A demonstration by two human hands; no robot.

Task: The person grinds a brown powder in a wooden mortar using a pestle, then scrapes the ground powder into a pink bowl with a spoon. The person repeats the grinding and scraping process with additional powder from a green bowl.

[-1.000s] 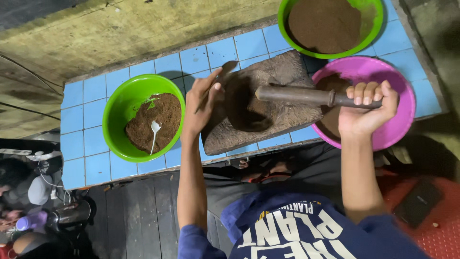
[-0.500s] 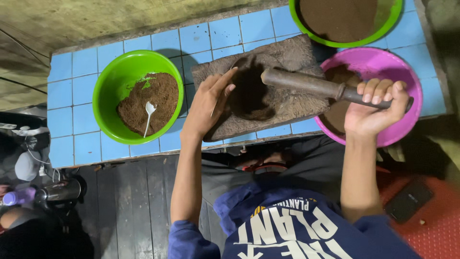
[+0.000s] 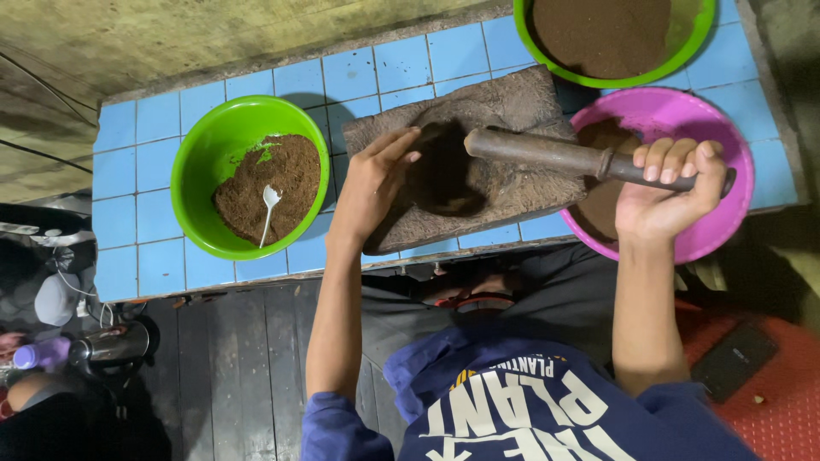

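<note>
We have our right hand (image 3: 662, 192) wrapped tight around the handle of the long pestle (image 3: 564, 158). Its axis runs leftward across the middle of the frame, and its thick end lies over the dark hollow of the stone mortar (image 3: 478, 162). Our left hand (image 3: 371, 183) rests flat and open on the mortar's left edge, nearer the hollow. We count one pestle, one mortar, two green bowls (image 3: 196, 171) (image 3: 675, 64) of brown powder, one pink bowl (image 3: 683, 115) and one white spoon (image 3: 269, 209).
</note>
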